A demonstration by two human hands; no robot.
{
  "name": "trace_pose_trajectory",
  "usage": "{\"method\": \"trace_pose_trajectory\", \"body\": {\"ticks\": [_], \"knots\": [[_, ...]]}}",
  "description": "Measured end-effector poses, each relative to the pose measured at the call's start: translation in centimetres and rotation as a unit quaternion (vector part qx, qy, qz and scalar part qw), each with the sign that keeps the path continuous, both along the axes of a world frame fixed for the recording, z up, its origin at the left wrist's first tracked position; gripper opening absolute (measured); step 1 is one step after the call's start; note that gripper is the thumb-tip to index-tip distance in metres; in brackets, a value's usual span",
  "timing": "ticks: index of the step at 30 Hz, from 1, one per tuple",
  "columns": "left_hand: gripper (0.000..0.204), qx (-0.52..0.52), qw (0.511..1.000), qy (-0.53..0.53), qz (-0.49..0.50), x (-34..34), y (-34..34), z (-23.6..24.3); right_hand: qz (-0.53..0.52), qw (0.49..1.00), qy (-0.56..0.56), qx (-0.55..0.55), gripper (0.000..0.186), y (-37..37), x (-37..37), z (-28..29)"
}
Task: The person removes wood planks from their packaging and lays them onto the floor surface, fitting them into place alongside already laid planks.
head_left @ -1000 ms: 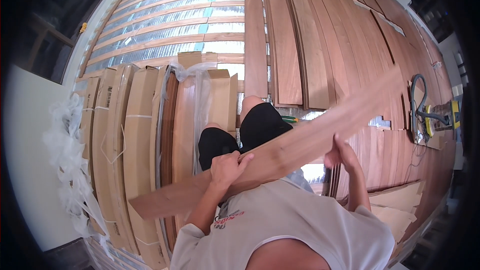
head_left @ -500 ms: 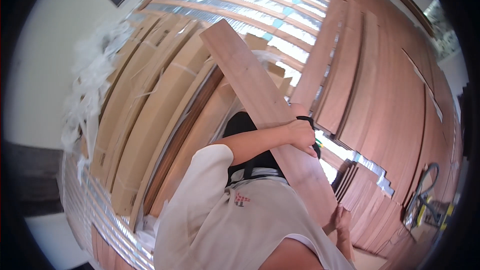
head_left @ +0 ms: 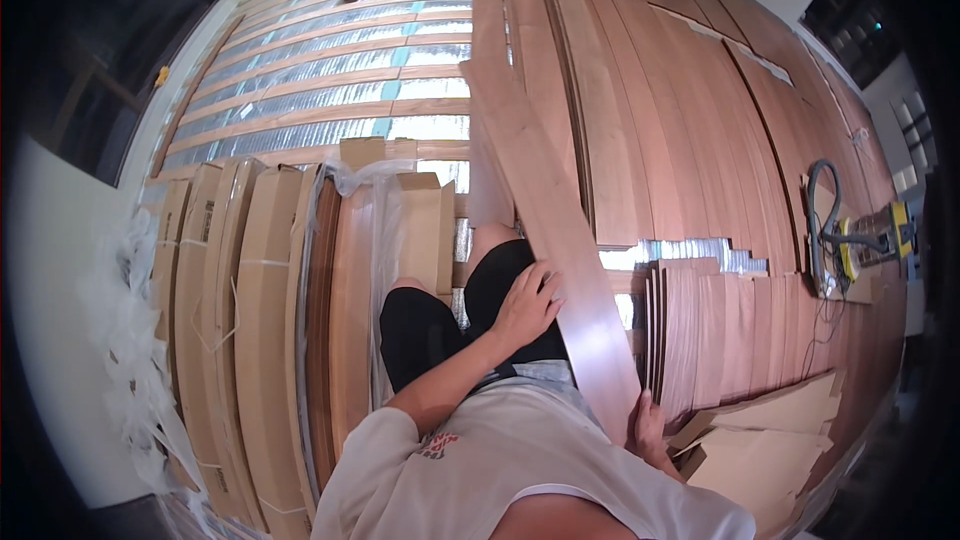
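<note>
1 long wooden plank [head_left: 555, 220], slanting to the right of the cardboard cartons [head_left: 265, 340].
The left hand [head_left: 530, 312], nearer the cartons, touches the plank's left edge; whether its grip is closed, I cannot tell. The right hand [head_left: 650, 427], farther from the cartons, has its grip on the right edge at the near end. Floorboards [head_left: 690, 140] spread farther right of the cartons.

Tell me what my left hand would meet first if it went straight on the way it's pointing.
Your left hand would likely meet the long reddish-brown wooden plank first; the hand appears right at its edge, though depth is unclear.
</note>
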State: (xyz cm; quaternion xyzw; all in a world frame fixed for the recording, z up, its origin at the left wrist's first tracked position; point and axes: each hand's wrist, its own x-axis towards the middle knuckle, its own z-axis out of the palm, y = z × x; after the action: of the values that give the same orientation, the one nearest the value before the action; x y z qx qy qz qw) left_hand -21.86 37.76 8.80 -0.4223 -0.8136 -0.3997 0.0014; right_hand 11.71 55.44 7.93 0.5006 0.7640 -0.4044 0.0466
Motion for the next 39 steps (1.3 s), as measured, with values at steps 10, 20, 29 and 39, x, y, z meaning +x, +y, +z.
{"method": "trace_pose_trajectory", "body": {"ticks": [10,20,29,39], "knots": [[0.032,0.072,0.817,-0.566,-0.08,8.3,3.0,-5.3,0.007,1.0,0.026,0.006,0.073,6.2,-16.9,-2.4],[0.057,-0.052,0.467,-0.864,-0.183,10.3,3.5,-3.4,-0.043,0.992,0.111,-0.035,0.072,16.0,-33.7,-9.5],[0.029,0.124,0.655,-0.745,0.027,5.0,6.7,-5.6,0.136,0.923,0.195,-0.303,0.04,18.2,-33.8,-5.8],[0.038,0.241,0.66,-0.679,0.214,-11.1,13.2,-10.9,-0.182,0.573,0.438,-0.669,0.089,1.2,-15.2,-1.7]]}}
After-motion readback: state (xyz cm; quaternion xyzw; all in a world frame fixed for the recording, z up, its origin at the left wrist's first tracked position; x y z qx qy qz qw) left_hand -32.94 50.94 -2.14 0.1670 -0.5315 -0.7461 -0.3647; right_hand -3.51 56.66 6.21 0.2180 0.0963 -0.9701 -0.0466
